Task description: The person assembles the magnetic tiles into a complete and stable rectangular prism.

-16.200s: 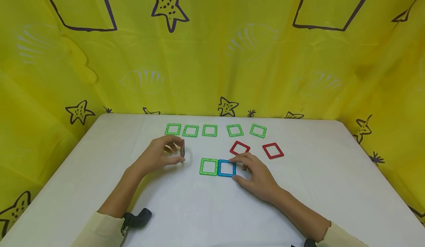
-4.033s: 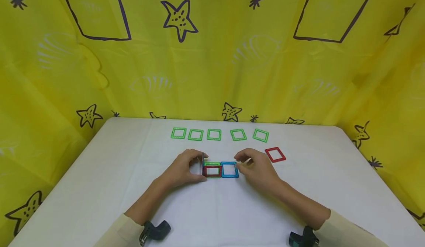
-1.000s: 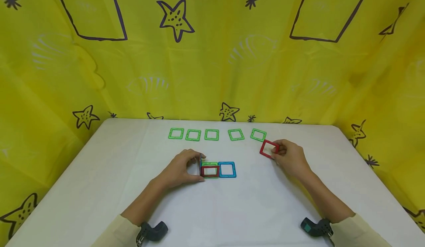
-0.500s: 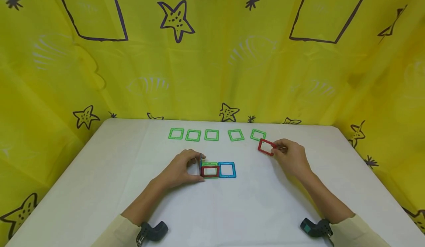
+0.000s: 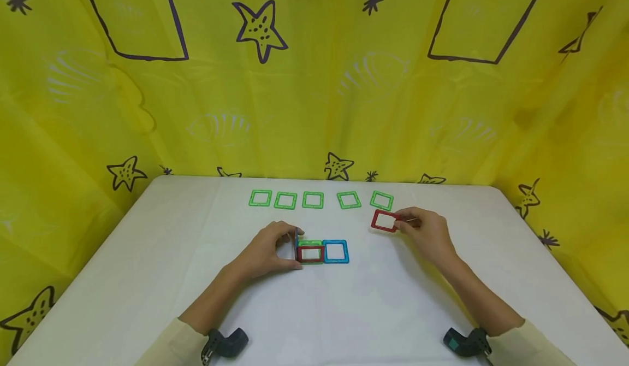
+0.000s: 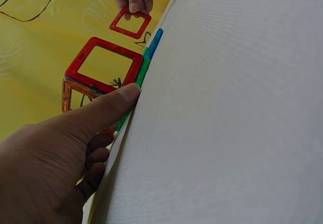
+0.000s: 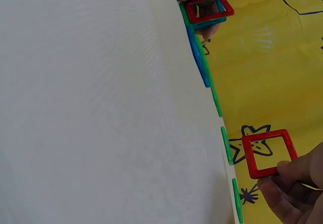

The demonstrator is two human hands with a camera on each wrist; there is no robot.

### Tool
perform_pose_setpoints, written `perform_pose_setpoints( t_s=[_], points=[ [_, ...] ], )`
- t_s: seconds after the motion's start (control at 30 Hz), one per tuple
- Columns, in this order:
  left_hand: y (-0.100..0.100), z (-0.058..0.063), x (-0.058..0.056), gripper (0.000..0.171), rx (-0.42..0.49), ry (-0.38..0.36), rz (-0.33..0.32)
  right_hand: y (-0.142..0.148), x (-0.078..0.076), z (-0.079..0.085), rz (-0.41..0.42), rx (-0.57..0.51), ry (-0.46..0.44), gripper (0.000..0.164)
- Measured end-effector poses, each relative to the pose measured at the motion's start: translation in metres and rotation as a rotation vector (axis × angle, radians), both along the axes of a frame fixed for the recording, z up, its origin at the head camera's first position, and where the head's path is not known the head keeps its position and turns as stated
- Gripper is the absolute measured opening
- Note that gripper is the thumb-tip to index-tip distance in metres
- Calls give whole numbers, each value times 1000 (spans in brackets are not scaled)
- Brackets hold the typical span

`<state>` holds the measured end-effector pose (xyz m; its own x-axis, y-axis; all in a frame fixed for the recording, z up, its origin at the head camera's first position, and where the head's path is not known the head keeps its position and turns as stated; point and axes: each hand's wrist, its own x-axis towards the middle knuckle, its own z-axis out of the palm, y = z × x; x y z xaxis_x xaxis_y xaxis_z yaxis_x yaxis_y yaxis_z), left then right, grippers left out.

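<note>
In the head view, my left hand (image 5: 265, 250) holds an upright square frame tile (image 6: 66, 97), showing orange and blue edges, at the left side of a flat green tile (image 5: 310, 242). A red tile (image 5: 311, 247) stands upright along the green tile's near side and meets the held tile at a corner. A blue tile (image 5: 346, 251) lies flat, joined at the right. My right hand (image 5: 426, 235) pinches another red tile (image 7: 247, 156) by one edge between thumb and fingers, raised off the table. My left fingers partly hide the held tile.
Several green square tiles (image 5: 313, 192) lie in a row toward the back of the white table (image 5: 373, 311). A yellow patterned curtain (image 5: 304, 93) hangs behind and beside it. A black device (image 5: 231, 344) sits on each wrist.
My right hand has picked up the second red tile and moved it slightly left. Earlier, the left hand brought its tile to the green one, and the other red tile was stood upright there.
</note>
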<state>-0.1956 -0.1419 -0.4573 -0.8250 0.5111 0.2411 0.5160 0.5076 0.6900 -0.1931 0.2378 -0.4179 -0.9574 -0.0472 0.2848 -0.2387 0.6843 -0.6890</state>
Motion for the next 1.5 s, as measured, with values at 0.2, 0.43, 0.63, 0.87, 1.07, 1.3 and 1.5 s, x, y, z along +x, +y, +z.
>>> perform_pose_setpoints(
  t_s=[0.2, 0.43, 0.63, 0.87, 1.07, 1.3, 1.5],
  points=[
    [0, -1, 0, 62, 4, 6, -5, -11, 6, -2, 43, -56, 41, 20],
    [0, -3, -1, 62, 2, 14, -2, -22, 12, -3, 100, -123, 74, 21],
    [0, -3, -1, 62, 5, 14, -6, -29, 16, -3, 118, -118, 84, 20],
    [-1, -2, -1, 62, 16, 11, -13, -37, 20, -6, 140, -125, 95, 21],
    [0, -2, -1, 61, 8, 9, -5, -44, 22, -8, 178, -156, 112, 21],
    [1, 0, 0, 62, -4, -12, 14, -51, 23, -14, 263, -196, 155, 21],
    [1, 0, 1, 62, -7, -23, 30, -56, 27, -17, 285, -215, 125, 20]
  ],
)
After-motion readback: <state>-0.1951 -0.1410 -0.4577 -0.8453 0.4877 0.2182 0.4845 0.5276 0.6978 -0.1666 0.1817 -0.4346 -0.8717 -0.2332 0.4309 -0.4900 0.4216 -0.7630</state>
